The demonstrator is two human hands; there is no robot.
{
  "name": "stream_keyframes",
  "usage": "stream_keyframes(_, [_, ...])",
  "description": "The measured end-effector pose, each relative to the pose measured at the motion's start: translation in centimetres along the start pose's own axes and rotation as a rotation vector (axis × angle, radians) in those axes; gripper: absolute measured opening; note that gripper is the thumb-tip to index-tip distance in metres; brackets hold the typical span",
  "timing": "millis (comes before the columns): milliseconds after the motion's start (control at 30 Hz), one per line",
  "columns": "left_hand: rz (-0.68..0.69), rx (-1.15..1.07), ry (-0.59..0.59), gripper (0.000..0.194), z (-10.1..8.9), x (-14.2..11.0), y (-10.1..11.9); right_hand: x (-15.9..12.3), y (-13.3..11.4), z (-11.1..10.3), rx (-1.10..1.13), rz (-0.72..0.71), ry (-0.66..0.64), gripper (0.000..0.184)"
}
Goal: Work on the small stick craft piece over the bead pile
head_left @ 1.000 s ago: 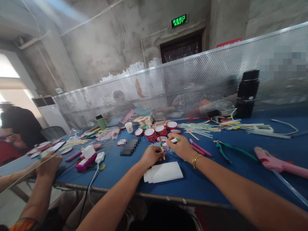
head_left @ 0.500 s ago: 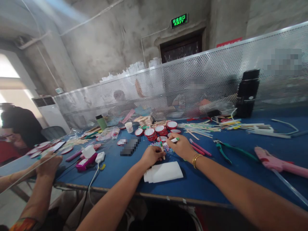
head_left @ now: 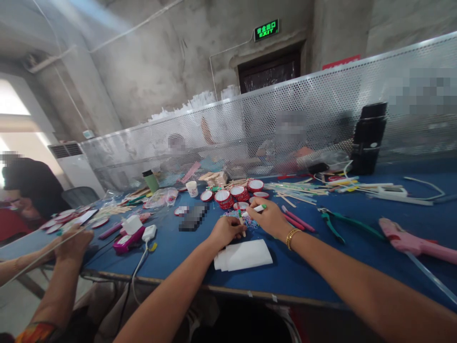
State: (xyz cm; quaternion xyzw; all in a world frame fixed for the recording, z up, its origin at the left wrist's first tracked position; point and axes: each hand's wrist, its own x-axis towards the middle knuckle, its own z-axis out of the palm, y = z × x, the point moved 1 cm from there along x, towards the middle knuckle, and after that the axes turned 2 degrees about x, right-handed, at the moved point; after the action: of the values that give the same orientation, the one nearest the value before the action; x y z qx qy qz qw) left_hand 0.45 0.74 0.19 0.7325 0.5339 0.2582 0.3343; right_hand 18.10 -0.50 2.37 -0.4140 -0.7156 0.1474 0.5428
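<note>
My left hand (head_left: 225, 231) rests on the blue table (head_left: 307, 271), fingers pinched round a thin wooden stick (head_left: 242, 222) with a coloured tip. My right hand (head_left: 268, 217), with a gold bracelet (head_left: 292, 236) at the wrist, is closed round a white marker with a green cap (head_left: 259, 208). The two hands nearly touch above a small heap of coloured bits (head_left: 250, 223). A folded white sheet (head_left: 243, 255) lies just in front of my left hand.
Red-and-white round lids (head_left: 230, 194) sit behind my hands, with pink sticks (head_left: 299, 220), green pliers (head_left: 339, 222) and a pink glue gun (head_left: 414, 242) to the right. A phone (head_left: 193, 218) lies left. Another person's hands (head_left: 71, 244) work at far left. A perforated metal screen (head_left: 285, 119) bounds the table.
</note>
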Motion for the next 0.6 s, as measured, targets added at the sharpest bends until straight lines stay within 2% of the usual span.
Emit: stream_keyframes(600, [0.006, -0.019, 0.003, 0.033, -0.01, -0.12, 0.16, -0.11, -0.17, 0.06, -0.001, -0.009, -0.026, 0.022])
